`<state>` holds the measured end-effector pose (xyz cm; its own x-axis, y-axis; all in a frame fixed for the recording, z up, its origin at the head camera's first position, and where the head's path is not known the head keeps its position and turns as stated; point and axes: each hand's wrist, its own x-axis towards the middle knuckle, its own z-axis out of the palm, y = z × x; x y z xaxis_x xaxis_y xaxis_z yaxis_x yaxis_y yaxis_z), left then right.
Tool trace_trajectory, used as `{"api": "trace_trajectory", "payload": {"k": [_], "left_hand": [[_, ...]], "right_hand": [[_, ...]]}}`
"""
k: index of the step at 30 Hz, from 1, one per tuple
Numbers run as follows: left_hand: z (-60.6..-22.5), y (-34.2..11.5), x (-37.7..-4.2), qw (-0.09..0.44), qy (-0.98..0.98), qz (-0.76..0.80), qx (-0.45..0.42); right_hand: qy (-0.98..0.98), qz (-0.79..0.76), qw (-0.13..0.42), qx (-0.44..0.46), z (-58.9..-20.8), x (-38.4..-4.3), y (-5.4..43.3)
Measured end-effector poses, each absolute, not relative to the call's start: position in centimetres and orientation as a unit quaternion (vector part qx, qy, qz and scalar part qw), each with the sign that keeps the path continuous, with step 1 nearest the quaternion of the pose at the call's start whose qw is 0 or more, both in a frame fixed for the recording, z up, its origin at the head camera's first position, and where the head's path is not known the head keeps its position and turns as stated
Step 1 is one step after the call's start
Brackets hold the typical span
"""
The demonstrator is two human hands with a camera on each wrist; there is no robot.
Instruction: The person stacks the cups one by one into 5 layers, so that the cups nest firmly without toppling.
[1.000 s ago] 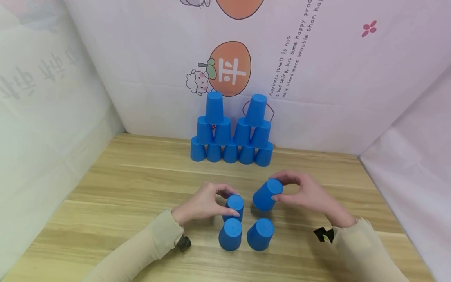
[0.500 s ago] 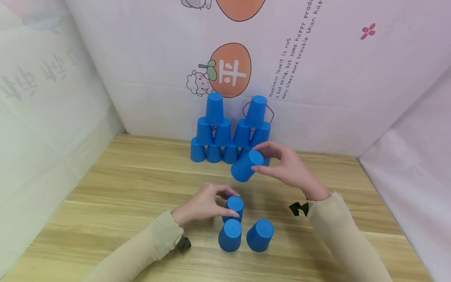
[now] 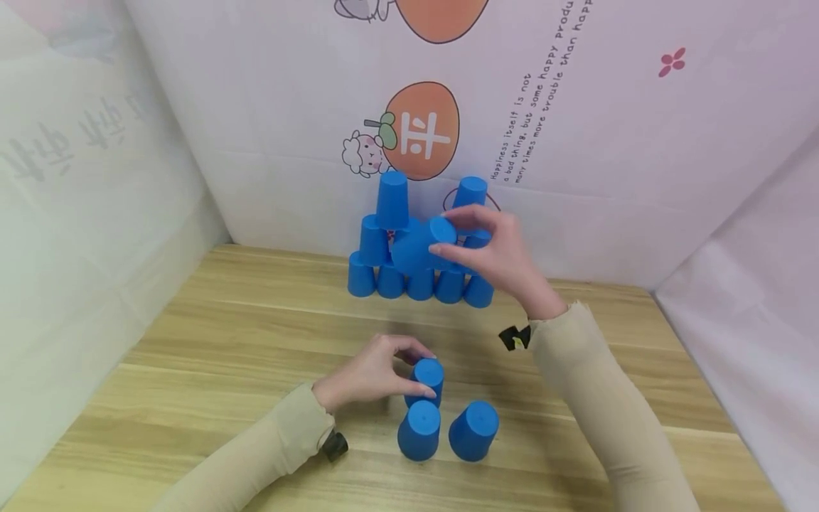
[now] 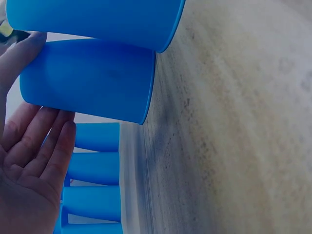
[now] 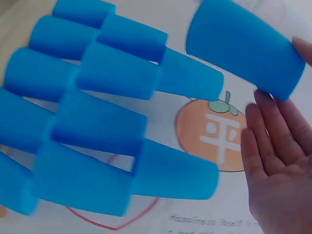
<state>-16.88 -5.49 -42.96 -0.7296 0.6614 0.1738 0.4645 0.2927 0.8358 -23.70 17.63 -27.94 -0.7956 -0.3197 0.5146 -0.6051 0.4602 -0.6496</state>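
My right hand (image 3: 502, 252) pinches an upside-down blue plastic cup (image 3: 412, 249) near its base, thumb on one side and fingers on the other. This cup is raised and tilted, and overlaps the stack of blue cups (image 3: 374, 242) in the head view. In the right wrist view the held cup (image 5: 243, 46) is apart from the stack, near its top level. My left hand (image 3: 374, 373) grips another upside-down cup (image 3: 429, 373) on the table between thumb and fingers. Right in front of it stands a cup (image 3: 419, 430), with one more cup (image 3: 473, 430) to the right.
The stack stands at the back of the wooden table (image 3: 256, 341), several cups in its bottom and middle rows and two on top. Behind it rises a printed white cloth (image 3: 576, 235); pale cloth (image 3: 96, 235) also hangs at both sides.
My right hand has lifted its cup from the near group and carried it back, up and left to the stack's middle. The left hand stays on its cup.
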Motion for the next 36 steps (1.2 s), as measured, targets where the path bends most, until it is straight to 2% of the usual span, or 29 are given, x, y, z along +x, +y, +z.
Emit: {"api": "trace_trajectory", "payload": {"k": [9,12,20,25,36], "left_hand": [[-43.0,-5.5,-16.8,0.107,0.801,0.479,0.344],[-42.9,-5.5,-16.8,0.106,0.802,0.477,0.343],[-43.0,-5.6,-16.8,0.100,0.803,0.476,0.345],[-42.9,-5.6,-16.8,0.102,0.800,0.480,0.346],[-42.8,-5.6,-16.7,0.110,0.800,0.481,0.341]], "right_hand": [[-0.841,0.426,0.243,0.226,-22.0,-26.8,17.1],[-0.852,0.419,0.248,0.192,-20.6,-27.9,17.2],[-0.891,0.401,0.168,0.126,-20.5,-30.1,17.1],[-0.911,0.365,0.117,0.154,-21.8,-31.3,16.8],[-0.927,0.319,0.073,0.181,-23.9,-32.7,16.2]]}}
